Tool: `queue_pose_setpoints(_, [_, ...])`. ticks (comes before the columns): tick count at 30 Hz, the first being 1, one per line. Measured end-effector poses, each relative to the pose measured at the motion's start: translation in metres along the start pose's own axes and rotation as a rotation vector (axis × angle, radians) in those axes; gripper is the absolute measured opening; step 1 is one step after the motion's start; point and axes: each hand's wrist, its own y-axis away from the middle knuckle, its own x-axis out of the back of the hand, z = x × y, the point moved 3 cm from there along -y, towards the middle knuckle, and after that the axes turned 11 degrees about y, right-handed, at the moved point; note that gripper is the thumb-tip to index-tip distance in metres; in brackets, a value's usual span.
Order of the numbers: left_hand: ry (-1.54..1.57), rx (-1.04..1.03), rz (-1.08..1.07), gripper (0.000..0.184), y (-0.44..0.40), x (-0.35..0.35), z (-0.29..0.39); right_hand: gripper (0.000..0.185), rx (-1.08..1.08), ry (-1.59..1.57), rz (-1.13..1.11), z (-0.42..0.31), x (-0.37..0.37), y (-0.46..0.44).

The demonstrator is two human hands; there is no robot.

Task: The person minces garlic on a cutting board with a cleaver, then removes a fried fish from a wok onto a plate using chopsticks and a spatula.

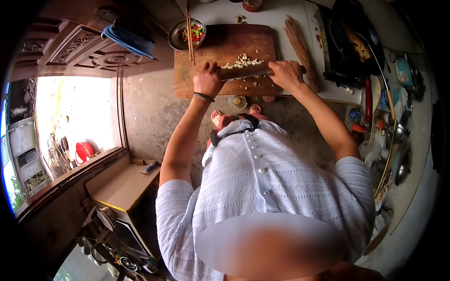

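A wide-bladed kitchen knife (244, 72) lies across the wooden cutting board (225, 40), its blade running left to right. My right hand (286, 75) is closed around its handle end, with the dark handle tip poking out at the right. At the blade's other end, my left hand (208, 80) is closed with the fingers curled at the tip. Chopped pale pieces, perhaps garlic (243, 61), are heaped along the blade's far side. Smaller bits are scattered over the board nearer to me.
A metal bowl (176, 37) of chopped red and green peppers has chopsticks (190, 33) across it, at the board's far left corner. Right of the board lies a straw brush (300, 49). Farther right, a wok (358, 40) with food and a ladle (382, 65) sits on the stove.
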Motion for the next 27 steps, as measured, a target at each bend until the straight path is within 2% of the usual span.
queue_pose_setpoints(3, [0.068,-0.043,0.037,0.034,0.013,0.002,0.002,0.025,-0.041,0.048,0.145,-0.013,-0.008,0.020])
queue_pose_setpoints(4, [0.077,-0.038,-0.018,0.040,0.019,-0.004,-0.002,0.024,-0.052,0.044,0.235,-0.015,-0.015,0.026])
queue_pose_setpoints(8, [0.144,-0.071,0.017,0.044,0.039,0.007,-0.002,0.026,-0.053,0.016,0.251,-0.018,-0.024,0.034])
queue_pose_setpoints(11, [0.231,-0.024,0.012,0.038,0.057,0.011,-0.002,0.034,-0.110,0.039,0.229,-0.015,-0.035,0.037])
queue_pose_setpoints(12, [0.284,-0.030,0.099,0.028,0.064,0.018,0.000,0.041,-0.122,0.010,0.161,-0.015,-0.039,0.038])
queue_pose_setpoints(13, [0.342,-0.001,0.179,0.021,0.071,0.024,0.004,0.042,-0.114,-0.042,0.158,-0.015,-0.040,0.040])
queue_pose_setpoints(17, [0.536,0.144,0.176,0.008,0.113,0.041,-0.003,0.044,-0.121,-0.169,0.064,-0.011,-0.036,0.045])
queue_pose_setpoints(22, [0.759,0.447,-0.124,0.017,0.175,0.031,-0.022,0.038,-0.085,-0.107,0.145,-0.018,-0.029,0.051])
queue_pose_setpoints(25, [0.974,0.536,-0.308,0.030,0.200,0.017,-0.023,0.033,-0.137,-0.050,0.206,-0.027,-0.029,0.058])
queue_pose_setpoints(26, [1.047,0.632,-0.469,0.040,0.203,0.015,-0.020,0.032,-0.158,-0.041,0.218,-0.033,-0.024,0.059])
queue_pose_setpoints(27, [1.085,0.611,-0.521,0.041,0.211,0.008,-0.018,0.031,-0.177,-0.031,0.232,-0.037,-0.019,0.060])
